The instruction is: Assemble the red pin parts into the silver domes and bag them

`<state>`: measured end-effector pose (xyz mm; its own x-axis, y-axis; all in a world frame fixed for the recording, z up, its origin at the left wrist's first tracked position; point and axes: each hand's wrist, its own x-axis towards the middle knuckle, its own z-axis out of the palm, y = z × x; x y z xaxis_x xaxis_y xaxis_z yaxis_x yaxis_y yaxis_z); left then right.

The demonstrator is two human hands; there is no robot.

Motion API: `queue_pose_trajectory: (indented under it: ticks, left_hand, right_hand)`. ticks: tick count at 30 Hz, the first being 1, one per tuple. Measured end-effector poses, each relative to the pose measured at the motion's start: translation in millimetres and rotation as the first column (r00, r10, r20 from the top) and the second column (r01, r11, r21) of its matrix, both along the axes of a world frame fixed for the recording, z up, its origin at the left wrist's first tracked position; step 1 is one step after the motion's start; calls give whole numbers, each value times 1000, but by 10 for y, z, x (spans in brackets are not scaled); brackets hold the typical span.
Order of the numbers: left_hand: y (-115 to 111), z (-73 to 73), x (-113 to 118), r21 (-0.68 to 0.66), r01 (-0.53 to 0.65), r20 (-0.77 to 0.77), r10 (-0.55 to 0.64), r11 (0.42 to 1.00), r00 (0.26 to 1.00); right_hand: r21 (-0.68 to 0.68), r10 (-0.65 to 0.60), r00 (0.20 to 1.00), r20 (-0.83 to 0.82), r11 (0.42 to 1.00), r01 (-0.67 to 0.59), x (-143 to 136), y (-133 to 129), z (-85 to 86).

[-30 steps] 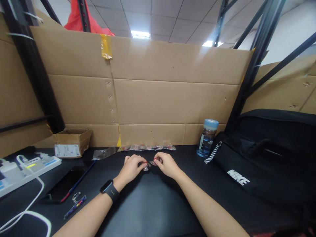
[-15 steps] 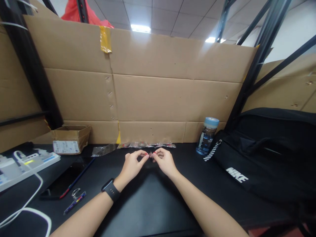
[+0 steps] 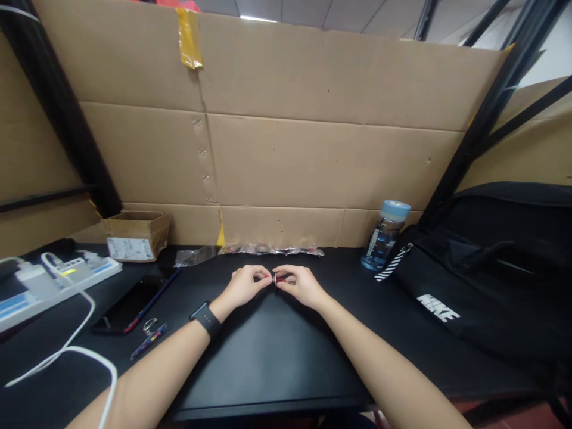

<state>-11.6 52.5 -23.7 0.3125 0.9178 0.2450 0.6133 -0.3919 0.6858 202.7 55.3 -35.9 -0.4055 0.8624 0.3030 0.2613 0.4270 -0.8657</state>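
Note:
My left hand [image 3: 245, 285] and my right hand [image 3: 300, 283] meet over the black table. Between their fingertips is a small thin thing [image 3: 275, 280] with a silvery edge and some red; its kind is too small to make out. Thumb and forefinger of the left hand pinch its left side. My right hand grips the other side between thumb and fingers, hiding part of it. Just behind the hands, several small clear plastic packets [image 3: 272, 249] with red and silvery contents lie in a row along the cardboard.
Leftward are an empty-looking clear bag [image 3: 195, 257], a small cardboard box [image 3: 138, 235], a phone [image 3: 136, 301], a keychain [image 3: 149, 338] and a power strip [image 3: 67, 286] with white cables. On the right stand a water bottle [image 3: 385, 235] and a black bag [image 3: 491, 262]. A cardboard wall [image 3: 313, 161] closes the back.
The view has tipped downward, showing the table's front edge. Both hands stay together at the small thing; the right fingers are spread wider round it, and more of its silvery edge shows.

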Motion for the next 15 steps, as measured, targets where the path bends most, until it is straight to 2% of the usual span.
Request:
queue_pose_trajectory:
  ticks: [4,9,12,14,15]
  left_hand:
    - [18,-28,-25,3,-17,8,17,1000,1000]
    - [34,-63,-23,-6,-3,31,3,1000,1000]
    - [49,10,-100,-6,133,3,-133,991,991]
    - [92,92,-259,-27,290,-61,-292,957,955]
    - [128,127,-379,-35,326,-95,-328,945,940]
  right_hand:
    - [-99,54,998,-27,994,-57,11,57,-56]
    - [-65,39,998,-40,997,-41,-3,123,-76]
    - [12,27,999,41,1000,-27,-4,134,-16]
    - [87,12,994,107,996,-21,-8,131,34]
    - [111,5,991,133,994,-20,-14,127,53]
